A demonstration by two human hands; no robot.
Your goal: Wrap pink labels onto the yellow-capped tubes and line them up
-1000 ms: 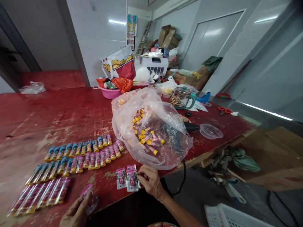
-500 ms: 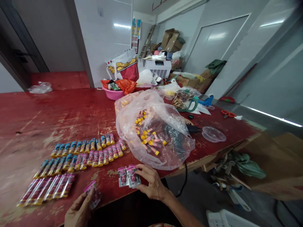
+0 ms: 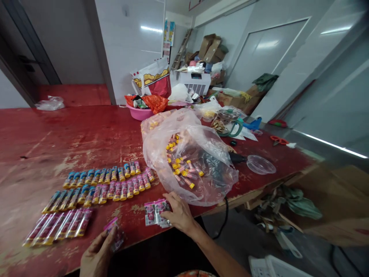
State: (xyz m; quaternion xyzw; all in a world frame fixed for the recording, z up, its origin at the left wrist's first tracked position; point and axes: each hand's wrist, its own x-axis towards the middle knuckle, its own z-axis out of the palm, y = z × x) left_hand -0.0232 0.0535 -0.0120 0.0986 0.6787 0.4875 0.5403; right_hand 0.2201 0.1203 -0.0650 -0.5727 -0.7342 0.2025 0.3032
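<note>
Six long pink tubes lie in one row at the left of the red surface. One left hand clamps a pink-topped packet between thumb and fingers; whether more packets are behind it cannot be told. Next come two side-by-side groups of flat packets, overlapping too much for a full count. The right hand touches the right group, thumb and fingertips apart. One clear bag lies beyond.

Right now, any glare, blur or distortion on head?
Head view: light streak glares on the wall; wide-angle stretch tilts the door; top-right corner dark. Head view, low: packet in the left hand looks soft, dim under the table.
</note>
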